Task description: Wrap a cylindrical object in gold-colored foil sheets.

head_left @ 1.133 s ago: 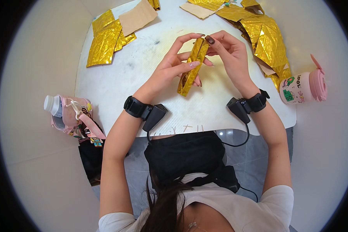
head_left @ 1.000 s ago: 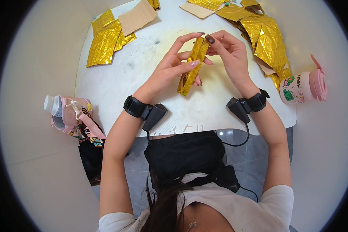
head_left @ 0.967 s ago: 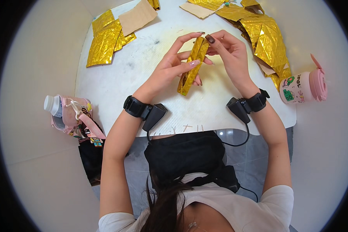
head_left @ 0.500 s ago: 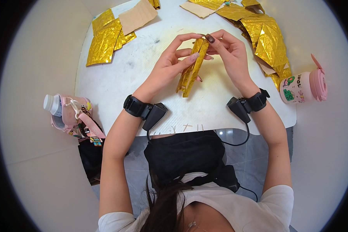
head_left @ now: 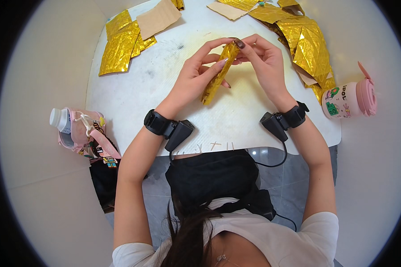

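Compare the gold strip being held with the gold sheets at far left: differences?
Shape: the gold strip is long and narrow; the gold sheets are broader.
Support: left hand and right hand hold the strip; the sheets lie overlapping on the table.
Shared: shiny gold surface.

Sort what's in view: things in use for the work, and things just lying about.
In the work:
- gold strip, held by left hand and right hand
- gold sheets, probably its material

Apparently just lying about:
- pink cup
- pink bag
- white bottle
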`<state>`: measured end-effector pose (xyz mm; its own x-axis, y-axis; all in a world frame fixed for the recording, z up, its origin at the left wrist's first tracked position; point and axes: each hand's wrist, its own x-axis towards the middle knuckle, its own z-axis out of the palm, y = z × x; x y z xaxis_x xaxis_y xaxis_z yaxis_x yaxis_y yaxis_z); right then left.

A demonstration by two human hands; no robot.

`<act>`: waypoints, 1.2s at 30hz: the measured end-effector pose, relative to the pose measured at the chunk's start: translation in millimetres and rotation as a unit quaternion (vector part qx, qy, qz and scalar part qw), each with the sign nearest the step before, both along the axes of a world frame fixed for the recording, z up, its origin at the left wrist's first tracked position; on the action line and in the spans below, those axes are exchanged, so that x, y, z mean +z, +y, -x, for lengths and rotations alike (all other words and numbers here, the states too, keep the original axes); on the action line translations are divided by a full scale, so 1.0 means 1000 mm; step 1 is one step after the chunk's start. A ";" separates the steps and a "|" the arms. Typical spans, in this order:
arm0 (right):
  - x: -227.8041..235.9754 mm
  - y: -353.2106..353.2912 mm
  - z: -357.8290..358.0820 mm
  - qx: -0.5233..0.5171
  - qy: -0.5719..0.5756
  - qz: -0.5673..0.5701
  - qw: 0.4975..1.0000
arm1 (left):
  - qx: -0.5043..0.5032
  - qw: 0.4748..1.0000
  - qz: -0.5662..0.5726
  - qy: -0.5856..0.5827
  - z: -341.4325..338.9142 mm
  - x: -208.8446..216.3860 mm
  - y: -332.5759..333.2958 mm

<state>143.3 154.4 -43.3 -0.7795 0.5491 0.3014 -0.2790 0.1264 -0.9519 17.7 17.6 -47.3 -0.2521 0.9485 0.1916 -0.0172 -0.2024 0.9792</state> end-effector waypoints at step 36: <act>-0.003 0.000 0.002 -0.108 -0.019 -0.141 0.984 | 0.003 1.000 0.007 -0.004 -0.014 -0.007 -0.003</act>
